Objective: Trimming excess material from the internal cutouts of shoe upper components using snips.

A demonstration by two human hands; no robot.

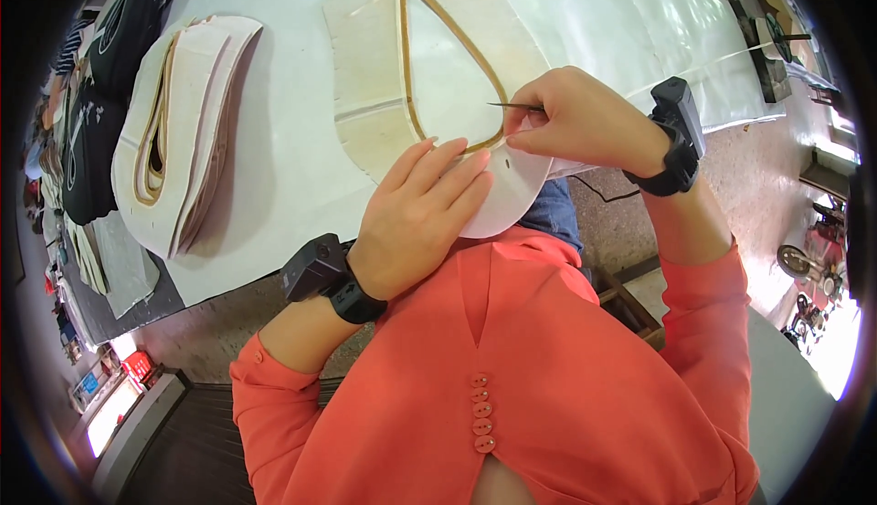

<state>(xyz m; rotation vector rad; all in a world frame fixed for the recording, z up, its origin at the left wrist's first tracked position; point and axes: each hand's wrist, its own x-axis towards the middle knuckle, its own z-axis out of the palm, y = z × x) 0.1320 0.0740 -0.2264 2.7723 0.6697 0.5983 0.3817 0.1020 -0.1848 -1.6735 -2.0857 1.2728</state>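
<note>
A cream neckline-shaped piece [370,57] lies flat on the table in front of me, with a brown-gold band [457,26] edging its teardrop opening. My left hand [418,204] rests palm down across its near part, the fingers stretched out and reaching the lower curve of the band. At the right side of the opening, my right hand [571,121] pinches a thin dark pointed tool [516,106], whose tip points left over the opening. The tool's other end is hidden in the fingers, so I cannot tell its exact kind. The piece's near rounded edge sits at the table's edge by my body.
A stack of similar cream pieces [196,131] lies to the left on the white table [265,222]. Beyond it are folded black garments [87,140]. A dark machine part [772,44] stands at the far right. A cable [603,193] hangs below the table's right edge.
</note>
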